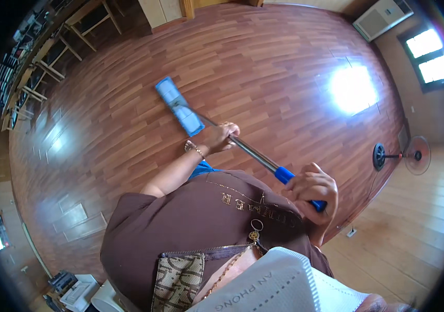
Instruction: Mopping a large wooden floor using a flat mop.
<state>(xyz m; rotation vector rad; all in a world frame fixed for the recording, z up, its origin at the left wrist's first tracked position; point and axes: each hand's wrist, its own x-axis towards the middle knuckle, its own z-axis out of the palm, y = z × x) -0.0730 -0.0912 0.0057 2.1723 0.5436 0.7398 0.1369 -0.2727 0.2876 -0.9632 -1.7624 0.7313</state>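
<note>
Blue mop head (pixel 183 112) lies on the floor (pixel 263 67), upper left of centre; mid-frame the left hand (pixel 224 137) wraps the pole (pixel 256 154), the right hand (pixel 313 184) curls around its handle (pixel 284 175), right of centre; a careless pull back might bump the foot (pixel 188 146) just below

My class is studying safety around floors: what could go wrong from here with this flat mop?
1. The blue mop head lies close to what looks like a bare foot, so it might catch the toes.
2. The wood-look floor shines in places; if damp, which I cannot tell, it could be slippery.
3. A fan stands to the right; the mop could knock it if swept that way.
</note>
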